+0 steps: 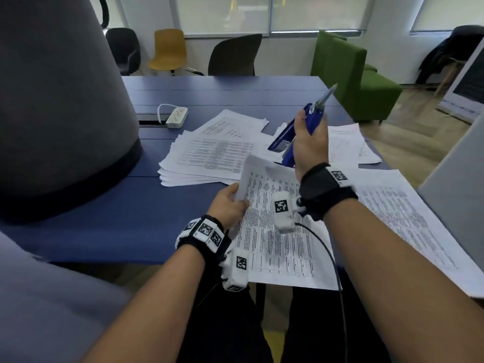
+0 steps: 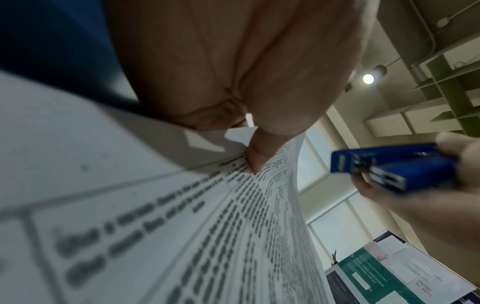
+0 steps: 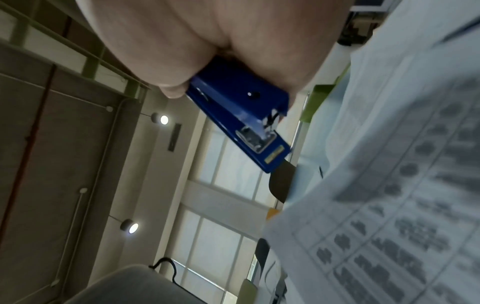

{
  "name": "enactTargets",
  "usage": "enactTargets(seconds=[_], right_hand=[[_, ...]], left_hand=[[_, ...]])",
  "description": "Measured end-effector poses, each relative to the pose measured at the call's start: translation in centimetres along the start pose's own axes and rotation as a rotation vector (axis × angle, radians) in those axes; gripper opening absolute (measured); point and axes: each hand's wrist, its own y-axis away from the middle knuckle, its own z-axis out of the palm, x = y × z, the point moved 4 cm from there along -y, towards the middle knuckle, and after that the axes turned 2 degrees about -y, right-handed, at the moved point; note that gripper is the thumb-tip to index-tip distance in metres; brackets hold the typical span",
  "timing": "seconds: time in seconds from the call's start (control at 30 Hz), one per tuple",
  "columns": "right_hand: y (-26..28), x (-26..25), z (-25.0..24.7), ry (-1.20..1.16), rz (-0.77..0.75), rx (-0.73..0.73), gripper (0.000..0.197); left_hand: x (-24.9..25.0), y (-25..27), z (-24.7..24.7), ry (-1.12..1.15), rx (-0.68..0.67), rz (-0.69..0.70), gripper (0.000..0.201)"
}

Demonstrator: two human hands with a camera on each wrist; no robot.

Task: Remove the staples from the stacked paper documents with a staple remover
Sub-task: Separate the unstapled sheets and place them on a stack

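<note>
I see right hand (image 1: 310,142) gripping blue stapler (image 1: 313,119) aloft; left hand (image 1: 229,205) pinching document (image 1: 277,231) corner; left wrist view alone shows thumb (image 2: 259,158) on page.

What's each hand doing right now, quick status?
Left hand: pinching the top corner of the printed document.
Right hand: closed around the blue stapler, raised above the table.

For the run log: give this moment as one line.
left hand: pinches paper corner | right hand: grips blue stapler tool, raised off page | table: loose sheets
</note>
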Motion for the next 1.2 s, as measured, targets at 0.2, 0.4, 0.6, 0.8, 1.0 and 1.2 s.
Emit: enactTargets(seconds=[0.2,0.4,0.6,0.8,1.0,1.2], right_hand=[[-0.4,1.7,3.8,0.137,-0.041,-0.127,0.024],[0.4,3.5,5.5,0.289,0.003,-0.256,0.035],[0.3,3.0,6.1,0.411,-0.110,-0.200,0.037],[1.1,2.2,6.1,0.428,-0.196,-0.228,0.041],[-0.9,-1.5,3.8,0.094,-0.099,-0.192,0.026],[-3.9,-6.1,-4.0,-0.141,-0.067,0.046,0.032]], left_hand=[[-0.4,-0.5,0.0,0.007,0.017,0.010,0.035],[-0.4,-0.4,0.1,0.009,-0.007,0.024,0.036],[-0.4,-0.4,0.3,-0.011,-0.028,0.067,0.030],[-0.4,-0.1,0.4,-0.067,-0.031,0.061,0.033],[1.5,0.9,0.0,0.026,-0.034,0.018,0.031],[6.3,1.2,-0.1,0.158,-0.048,0.002,0.031]])
